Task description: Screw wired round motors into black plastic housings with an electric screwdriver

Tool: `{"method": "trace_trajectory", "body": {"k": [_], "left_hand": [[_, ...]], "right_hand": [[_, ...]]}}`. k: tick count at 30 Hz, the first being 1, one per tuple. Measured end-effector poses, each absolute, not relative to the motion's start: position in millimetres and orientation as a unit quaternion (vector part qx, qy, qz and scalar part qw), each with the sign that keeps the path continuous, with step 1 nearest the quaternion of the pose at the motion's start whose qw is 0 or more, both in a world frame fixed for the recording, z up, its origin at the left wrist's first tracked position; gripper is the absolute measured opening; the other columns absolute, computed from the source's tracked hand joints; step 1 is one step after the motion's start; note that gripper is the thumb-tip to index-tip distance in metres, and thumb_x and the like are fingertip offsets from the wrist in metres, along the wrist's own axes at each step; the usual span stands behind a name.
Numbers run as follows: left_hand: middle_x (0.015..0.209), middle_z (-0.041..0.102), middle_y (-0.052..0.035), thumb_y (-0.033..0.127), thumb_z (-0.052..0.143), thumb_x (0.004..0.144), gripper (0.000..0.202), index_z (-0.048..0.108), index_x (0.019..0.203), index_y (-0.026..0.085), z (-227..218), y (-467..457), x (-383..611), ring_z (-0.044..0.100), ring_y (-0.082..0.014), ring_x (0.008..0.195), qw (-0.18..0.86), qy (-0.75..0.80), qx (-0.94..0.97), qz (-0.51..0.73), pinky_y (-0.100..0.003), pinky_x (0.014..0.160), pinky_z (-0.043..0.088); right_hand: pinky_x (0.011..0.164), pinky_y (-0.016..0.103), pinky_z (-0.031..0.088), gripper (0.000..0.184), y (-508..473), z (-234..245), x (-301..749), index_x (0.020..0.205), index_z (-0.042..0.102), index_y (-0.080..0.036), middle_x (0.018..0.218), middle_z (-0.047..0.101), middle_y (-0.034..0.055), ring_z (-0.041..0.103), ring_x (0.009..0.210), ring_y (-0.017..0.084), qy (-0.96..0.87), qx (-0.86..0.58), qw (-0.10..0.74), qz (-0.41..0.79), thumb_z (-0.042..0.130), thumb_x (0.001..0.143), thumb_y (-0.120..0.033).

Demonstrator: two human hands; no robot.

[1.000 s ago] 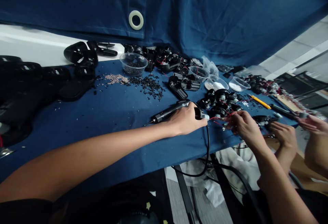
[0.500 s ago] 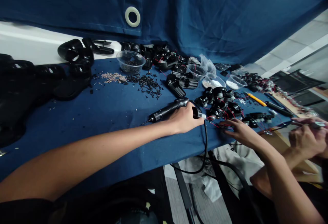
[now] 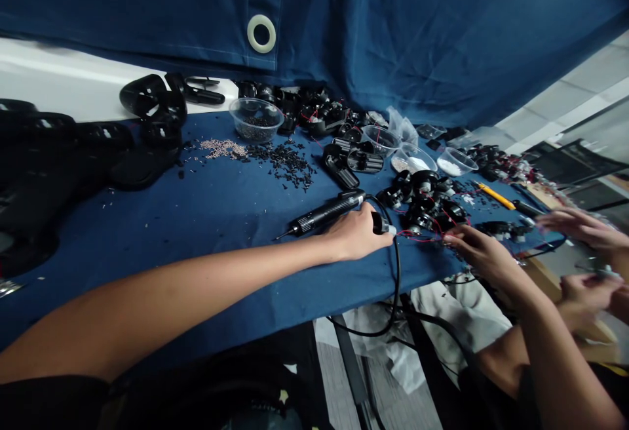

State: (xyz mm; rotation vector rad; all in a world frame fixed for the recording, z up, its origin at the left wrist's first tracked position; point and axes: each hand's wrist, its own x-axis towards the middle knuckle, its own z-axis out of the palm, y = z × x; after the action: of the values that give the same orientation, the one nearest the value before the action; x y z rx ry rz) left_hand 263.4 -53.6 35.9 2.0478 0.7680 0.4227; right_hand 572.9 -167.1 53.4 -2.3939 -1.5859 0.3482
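My left hand (image 3: pixel 361 233) is closed around a small black motor unit (image 3: pixel 381 223) with a pale end, just beyond the electric screwdriver (image 3: pixel 319 214) lying on the cloth. Thin red wires (image 3: pixel 417 236) run from this unit to my right hand (image 3: pixel 474 250), whose fingertips pinch them. The wires are stretched nearly straight between both hands. Behind them sits a pile of black motor units (image 3: pixel 425 197) with more red wires. My left palm hides part of the held unit.
Loose black screws (image 3: pixel 289 164) and silver screws (image 3: pixel 223 149) lie beyond the screwdriver, near a clear bowl (image 3: pixel 256 122). Black housings (image 3: pixel 339 166), bowls of white bits (image 3: pixel 455 162) and a yellow-handled tool (image 3: pixel 496 195) lie farther right. A co-worker's hands (image 3: pixel 587 292) are at the right edge.
My right hand has moved slightly right, drawing the red wires out straighter. The left hand keeps its hold on the motor unit. The co-worker's hands have moved apart.
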Motion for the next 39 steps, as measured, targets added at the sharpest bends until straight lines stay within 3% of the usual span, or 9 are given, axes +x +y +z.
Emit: {"method": "trace_trajectory", "body": {"k": [8,13,18,23,33,39], "left_hand": [[0.097,0.063,-0.0090,0.053,0.053,0.074,0.053,0.042,0.111,0.019,41,-60,257,0.062,-0.0259,0.084,0.456,0.262,0.835,0.162,-0.033,0.066,0.047],[0.098,0.061,-0.0089,0.047,0.056,0.072,0.052,0.040,0.112,0.018,46,-60,250,0.061,-0.0239,0.083,0.462,0.260,0.824,0.197,-0.032,0.069,0.047],[0.109,0.057,-0.0101,0.041,0.061,0.071,0.051,0.040,0.111,0.017,50,-55,239,0.056,-0.0208,0.096,0.503,0.288,0.765,0.281,-0.029,0.081,0.046],[0.097,0.063,-0.0041,0.049,0.053,0.079,0.039,0.046,0.105,0.021,62,-49,216,0.056,-0.0169,0.083,0.558,0.276,0.731,0.280,-0.028,0.072,0.045],[0.081,0.063,-0.0038,0.057,0.043,0.082,0.040,0.052,0.092,0.019,75,-57,202,0.056,-0.0177,0.069,0.437,0.337,0.806,0.213,-0.027,0.055,0.037],[0.096,0.064,-0.0070,0.057,0.048,0.077,0.048,0.054,0.105,0.019,68,-68,207,0.059,-0.0206,0.081,0.424,0.269,0.855,0.132,-0.028,0.067,0.042]], "right_hand": [[0.050,0.031,0.043,0.042,-159,48,570,0.084,0.045,-0.023,0.074,0.066,0.0073,0.056,0.052,0.018,-0.483,-0.854,0.182,0.064,0.045,0.076,-0.064],[0.051,0.031,0.043,0.039,-158,51,568,0.084,0.049,-0.023,0.074,0.067,0.0076,0.057,0.053,0.019,-0.467,-0.865,0.180,0.030,0.048,0.075,-0.061],[0.057,0.033,0.043,0.038,-160,50,571,0.081,0.054,-0.022,0.076,0.067,0.0082,0.060,0.061,0.022,-0.455,-0.875,0.165,0.001,0.050,0.074,-0.060],[0.060,0.034,0.042,0.039,-162,48,568,0.082,0.054,-0.022,0.074,0.066,0.0082,0.060,0.063,0.024,-0.435,-0.886,0.161,-0.022,0.048,0.075,-0.061],[0.063,0.033,0.040,0.039,-159,50,560,0.078,0.055,-0.022,0.073,0.066,0.0067,0.059,0.068,0.023,-0.447,-0.878,0.170,-0.028,0.049,0.073,-0.060],[0.059,0.030,0.039,0.049,-164,56,556,0.080,0.058,-0.022,0.070,0.064,0.0044,0.055,0.062,0.019,-0.467,-0.865,0.182,0.016,0.050,0.068,-0.068]]}}
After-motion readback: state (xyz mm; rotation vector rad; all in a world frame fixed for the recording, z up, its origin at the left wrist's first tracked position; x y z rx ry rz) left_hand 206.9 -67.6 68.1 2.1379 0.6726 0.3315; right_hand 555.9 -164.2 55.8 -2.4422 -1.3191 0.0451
